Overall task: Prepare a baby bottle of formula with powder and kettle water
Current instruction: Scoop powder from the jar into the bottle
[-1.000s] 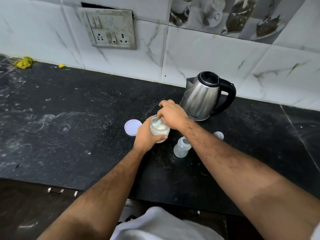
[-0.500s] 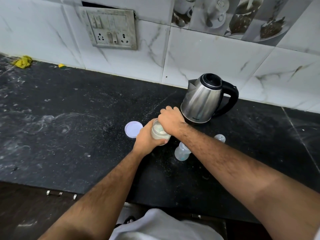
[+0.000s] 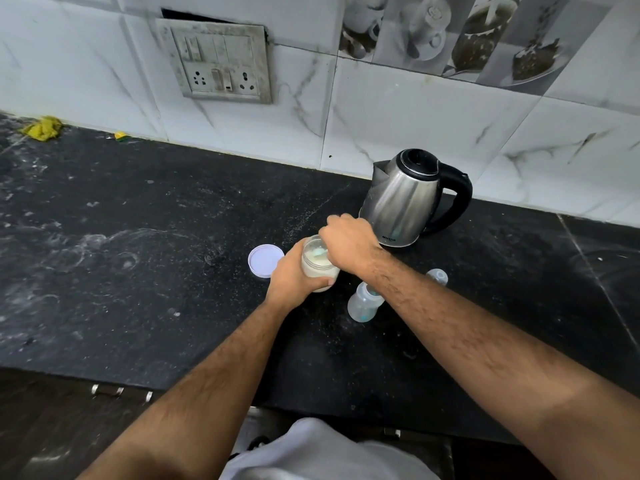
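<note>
The left hand (image 3: 291, 278) grips a small clear jar of pale formula powder (image 3: 317, 266), its fingers (image 3: 320, 282) curled round the near side of the jar and holding it upright, just above or on the black worktop (image 3: 138, 271); which of the two cannot be told. The right hand (image 3: 348, 242) is over the jar's open mouth, knuckles up, its fingers bent down and pinching a pale turquoise scoop (image 3: 320, 252) that dips into the powder. Most of the scoop is hidden under the hand.

Just left of the jar, a round white lid (image 3: 265, 260) lies flat on the worktop, apart from the hand. To the right and nearer, the open baby bottle (image 3: 363, 304) stands on the worktop, partly crossed by the right forearm. It looks clear and its teat is off. A small clear cap or teat piece (image 3: 437, 277) sits on the far side of the forearm, near the bottle.

Farther back and to the right stands the steel kettle (image 3: 401, 202), lid closed, its black handle (image 3: 459, 199) pointing right and its spout to the left, close to the tiled wall (image 3: 398, 109). A switch and socket plate (image 3: 216, 62) is set in the wall at far left of the kettle. A yellow scrap (image 3: 41, 128) lies at the far left edge of the worktop.
</note>
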The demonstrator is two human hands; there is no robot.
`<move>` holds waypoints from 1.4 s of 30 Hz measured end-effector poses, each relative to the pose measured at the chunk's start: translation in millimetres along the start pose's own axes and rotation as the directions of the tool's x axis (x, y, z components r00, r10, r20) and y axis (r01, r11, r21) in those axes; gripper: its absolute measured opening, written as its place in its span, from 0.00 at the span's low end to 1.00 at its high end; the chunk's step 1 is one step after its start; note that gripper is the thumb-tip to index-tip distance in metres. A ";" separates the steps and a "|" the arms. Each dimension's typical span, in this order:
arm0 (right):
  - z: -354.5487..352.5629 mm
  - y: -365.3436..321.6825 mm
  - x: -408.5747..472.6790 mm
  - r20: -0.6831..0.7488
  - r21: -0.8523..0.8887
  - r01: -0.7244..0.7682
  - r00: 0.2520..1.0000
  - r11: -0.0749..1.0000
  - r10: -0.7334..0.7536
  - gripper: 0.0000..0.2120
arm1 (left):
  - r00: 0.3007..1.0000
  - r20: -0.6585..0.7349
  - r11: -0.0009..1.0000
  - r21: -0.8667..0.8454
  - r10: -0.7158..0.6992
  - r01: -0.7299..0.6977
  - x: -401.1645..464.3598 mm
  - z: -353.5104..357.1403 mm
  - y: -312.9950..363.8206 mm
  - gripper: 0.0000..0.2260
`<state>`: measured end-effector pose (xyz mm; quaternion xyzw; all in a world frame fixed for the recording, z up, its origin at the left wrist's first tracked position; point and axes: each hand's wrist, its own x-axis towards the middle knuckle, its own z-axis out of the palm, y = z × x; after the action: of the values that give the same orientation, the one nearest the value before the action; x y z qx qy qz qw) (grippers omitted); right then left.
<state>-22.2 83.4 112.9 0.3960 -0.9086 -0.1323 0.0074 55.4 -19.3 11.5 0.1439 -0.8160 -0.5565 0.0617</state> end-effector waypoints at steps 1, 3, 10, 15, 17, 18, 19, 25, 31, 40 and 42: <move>0.0 0.5 -0.6 0.016 0.004 0.005 1.000 1.000 -0.005 0.11 | 1.000 0.002 1.000 0.002 -0.004 0.004 -0.3 0.0 0.7 0.35; -0.4 2.3 -0.9 0.023 0.022 0.002 1.000 1.000 -0.002 0.11 | 1.000 0.006 1.000 0.008 -0.005 0.005 -0.4 0.1 2.2 0.35; 7.0 0.7 -0.5 0.079 0.180 -0.085 0.994 0.980 0.072 0.07 | 1.000 0.019 0.999 0.049 0.014 -0.015 0.8 -2.2 2.8 0.35; 12.8 -3.1 -0.9 0.077 0.206 -0.138 0.989 0.969 0.125 0.09 | 0.999 0.042 0.996 0.086 0.018 -0.021 1.1 -4.7 3.3 0.34; 14.1 -6.6 -0.8 0.081 0.198 -0.157 0.986 0.968 0.143 0.10 | 0.998 0.054 0.994 0.106 0.020 -0.026 2.5 -4.0 2.4 0.37; 14.7 -7.8 -0.5 0.085 0.200 -0.166 0.985 0.966 0.152 0.10 | 0.998 0.057 0.993 0.114 0.019 -0.025 3.1 -3.5 2.0 0.38; 15.1 -8.8 -0.2 0.092 0.207 -0.176 0.983 0.962 0.160 0.11 | 0.998 0.058 0.993 0.119 0.020 -0.027 3.0 -3.3 2.4 0.38; 17.9 -12.2 0.3 0.160 0.314 -0.258 0.963 0.914 0.217 0.10 | 0.998 0.051 0.990 0.130 0.042 -0.048 0.6 -3.8 5.8 0.36; 14.6 -6.1 -4.2 0.184 0.447 -0.341 0.940 0.827 0.288 0.03 | 0.996 0.045 0.991 0.112 0.074 -0.079 -2.9 -6.2 11.0 0.33; 8.6 28.8 -25.8 0.210 0.732 -0.409 0.897 0.546 0.390 0.09 | 0.999 0.008 0.997 0.066 0.041 -0.041 -5.0 -6.6 15.0 0.33; 7.8 31.9 -33.5 0.193 0.761 -0.396 0.895 0.514 0.403 0.08 | 0.999 0.007 0.997 0.070 0.044 -0.044 -4.5 -6.1 14.6 0.33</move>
<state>-23.0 130.2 116.3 0.1398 -0.9390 0.2849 -0.1324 58.8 -18.4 27.6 0.1265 -0.8380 -0.5265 0.0668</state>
